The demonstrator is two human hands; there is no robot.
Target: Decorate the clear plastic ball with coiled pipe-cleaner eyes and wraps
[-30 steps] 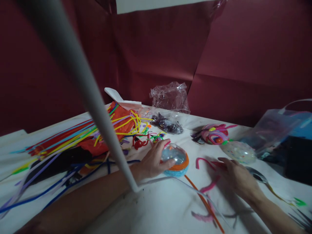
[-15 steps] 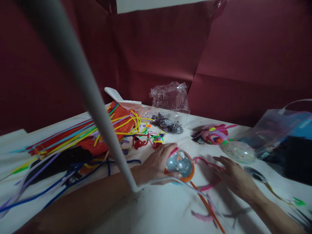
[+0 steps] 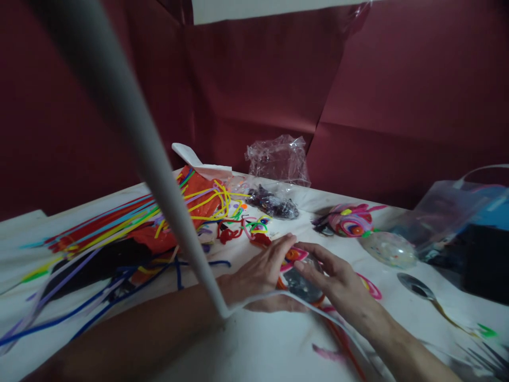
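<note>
A clear dome-shaped piece (image 3: 301,282) with an orange rim lies on the white table, pink and orange fuzzy trim along its upper left side. Wrapped around its left side is my left hand (image 3: 264,273). From the right, my right hand (image 3: 334,273) reaches over the dome, its fingertips on or close to the pink and orange trim. A pink loop (image 3: 371,286) lies just beyond the right hand. An orange stem (image 3: 344,342) runs from the dome toward the front edge of the view.
A grey pole (image 3: 159,170) crosses the near left. Colourful pipe cleaners (image 3: 107,217) spread at the left. Behind are a clear plastic bag (image 3: 278,159) and a pink decorated ball (image 3: 350,220). A speckled clear dome (image 3: 389,248) and a tape roll (image 3: 415,285) lie right.
My right hand has moved left onto the dome. Pink and orange trim now shows at the dome's upper left, and a pink loop is visible to the right.
</note>
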